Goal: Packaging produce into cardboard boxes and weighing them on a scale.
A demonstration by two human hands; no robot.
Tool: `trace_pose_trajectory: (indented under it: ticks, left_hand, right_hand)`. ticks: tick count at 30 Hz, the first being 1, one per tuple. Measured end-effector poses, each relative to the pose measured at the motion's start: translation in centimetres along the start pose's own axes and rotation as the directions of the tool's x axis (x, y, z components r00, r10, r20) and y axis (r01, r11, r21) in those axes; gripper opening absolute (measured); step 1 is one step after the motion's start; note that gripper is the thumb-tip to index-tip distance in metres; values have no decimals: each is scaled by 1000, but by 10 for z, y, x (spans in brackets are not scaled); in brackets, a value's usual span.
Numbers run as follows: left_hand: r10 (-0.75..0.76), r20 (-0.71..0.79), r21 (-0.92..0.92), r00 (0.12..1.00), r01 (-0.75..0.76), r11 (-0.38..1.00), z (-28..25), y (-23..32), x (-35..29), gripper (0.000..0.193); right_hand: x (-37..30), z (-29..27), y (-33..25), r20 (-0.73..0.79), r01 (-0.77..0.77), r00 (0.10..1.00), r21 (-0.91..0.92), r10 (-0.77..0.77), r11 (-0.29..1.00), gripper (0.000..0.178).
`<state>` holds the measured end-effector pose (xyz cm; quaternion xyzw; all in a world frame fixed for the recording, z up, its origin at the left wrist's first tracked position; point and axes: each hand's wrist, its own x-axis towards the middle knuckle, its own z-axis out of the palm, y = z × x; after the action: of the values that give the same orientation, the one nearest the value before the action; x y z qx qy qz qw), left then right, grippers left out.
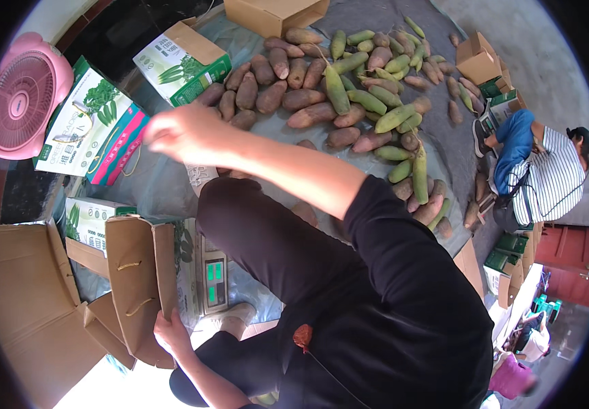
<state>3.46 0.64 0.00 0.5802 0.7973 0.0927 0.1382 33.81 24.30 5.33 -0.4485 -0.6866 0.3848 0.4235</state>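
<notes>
An open cardboard box [130, 273] with cord handles on a raised flap stands at the lower left. My left hand [173, 334] grips the near edge of this box, fingers closed over the cardboard. Beside the box is a digital scale [214, 278] with lit green displays. My right hand [178, 133] is stretched across, blurred by motion, close to a white carton with a pink and teal band [107, 140]. Its fingers are too smeared to read. A big pile of green radishes [396, 117] and reddish-brown roots [301, 101] lies beyond my right arm.
A pink fan [21, 102] stands at the far left. A white-green carton [182, 61] and a brown box [277, 13] sit behind the pile. At right a person in a striped shirt [547, 174] crouches near more boxes [482, 60]. Plastic sheeting [161, 163] covers the floor.
</notes>
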Motion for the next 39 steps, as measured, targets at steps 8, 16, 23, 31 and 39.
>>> trace_pose_trajectory:
  ticks: [8,16,23,31,39]
  left_hand:
    - [-54,13,-1,998,54,999,4,-2,5,16]
    - [-49,15,-1,999,49,999,7,-3,5,17]
    - [-26,28,-42,999,27,999,12,-16,7,20]
    - [-69,36,-33,997,70,997,11,-17,9,17]
    - [-115,30,-21,993,116,993,11,-12,10,19]
  right_hand:
    - [-134,-78,211,-287,-505,859,-347,424,790,18]
    - [-202,-146,294,-550,-837,545,-302,634,457,26]
    - [-199,-197,338,-673,-918,396,-260,625,301,39]
    - [-166,-217,350,-733,-947,312,-286,605,143,61]
    - [-148,-227,369,-727,-960,237,-277,645,40,69]
